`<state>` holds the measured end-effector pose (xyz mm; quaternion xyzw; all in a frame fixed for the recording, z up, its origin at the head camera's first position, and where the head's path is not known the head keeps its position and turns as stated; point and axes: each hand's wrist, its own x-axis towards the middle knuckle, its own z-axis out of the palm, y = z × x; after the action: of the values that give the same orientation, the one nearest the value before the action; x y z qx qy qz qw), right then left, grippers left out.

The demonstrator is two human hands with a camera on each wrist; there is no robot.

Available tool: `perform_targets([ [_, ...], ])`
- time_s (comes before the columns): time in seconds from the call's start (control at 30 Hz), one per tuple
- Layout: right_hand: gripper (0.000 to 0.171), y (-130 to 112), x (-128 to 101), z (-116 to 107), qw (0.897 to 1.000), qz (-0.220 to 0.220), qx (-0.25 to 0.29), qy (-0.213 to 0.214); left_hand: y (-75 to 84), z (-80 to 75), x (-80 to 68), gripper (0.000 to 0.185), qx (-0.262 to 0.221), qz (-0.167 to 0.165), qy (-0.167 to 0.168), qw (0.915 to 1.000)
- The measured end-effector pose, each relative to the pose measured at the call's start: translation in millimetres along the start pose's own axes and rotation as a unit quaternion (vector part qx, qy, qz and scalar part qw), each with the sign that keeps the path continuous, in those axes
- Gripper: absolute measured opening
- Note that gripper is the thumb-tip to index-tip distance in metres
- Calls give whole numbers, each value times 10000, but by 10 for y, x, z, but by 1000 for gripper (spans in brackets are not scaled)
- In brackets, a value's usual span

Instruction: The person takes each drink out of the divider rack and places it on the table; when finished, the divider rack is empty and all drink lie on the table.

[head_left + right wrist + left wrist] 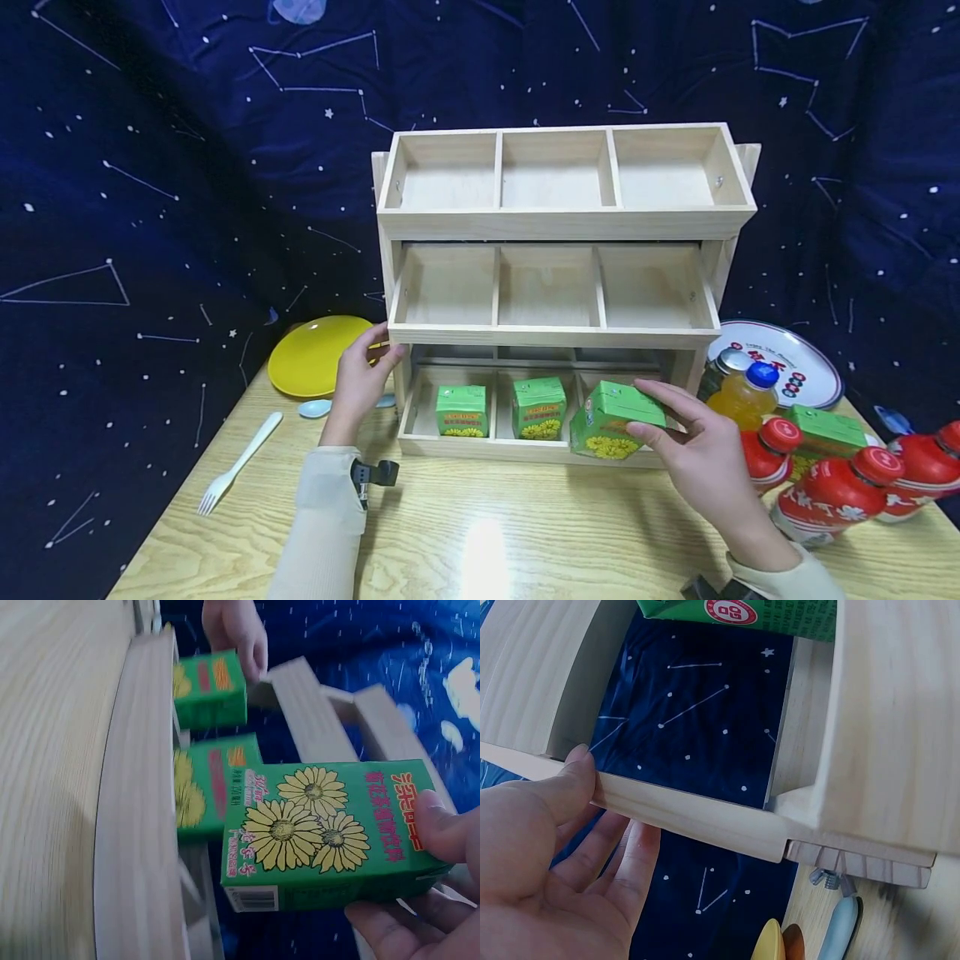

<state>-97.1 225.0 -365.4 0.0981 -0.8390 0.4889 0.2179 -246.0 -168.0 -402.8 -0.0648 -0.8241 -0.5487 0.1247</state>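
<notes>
My right hand [701,462] grips a green drink carton [617,421] with yellow flowers on it, tilted at the right compartment of the bottom tier. In the right wrist view the thumb and fingers pinch one end of this carton [322,825]. Two similar cartons stand in the left compartment [462,411] and the middle compartment [539,408]. My left hand [362,379] holds the left side post of the wooden three-tier rack [555,335]. In the left wrist view its thumb lies on one side of the wooden strip [697,821], the fingers on the other.
A yellow plate [315,357], blue spoon [315,408] and white fork [238,467] lie left of the rack. To its right are red bottles [836,500], an orange drink bottle [745,400], a jar [723,371], another green carton [825,429] and a white plate [813,367].
</notes>
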Motion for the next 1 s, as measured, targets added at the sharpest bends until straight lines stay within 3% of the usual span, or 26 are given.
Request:
perform_targets([
  [0.23,52,-166,-86,251,9939,-28,905,-636,-6,-9,19,49,23,-3,-9,10000],
  [0.47,46,-258,-148,609,9764,66,1730,-1294,-11,-19,17,50,42,-10,-4,10000],
  [1.0,41,-417,-211,1247,9436,40,1945,-2678,4,8,7,49,-99,42,13,9999],
])
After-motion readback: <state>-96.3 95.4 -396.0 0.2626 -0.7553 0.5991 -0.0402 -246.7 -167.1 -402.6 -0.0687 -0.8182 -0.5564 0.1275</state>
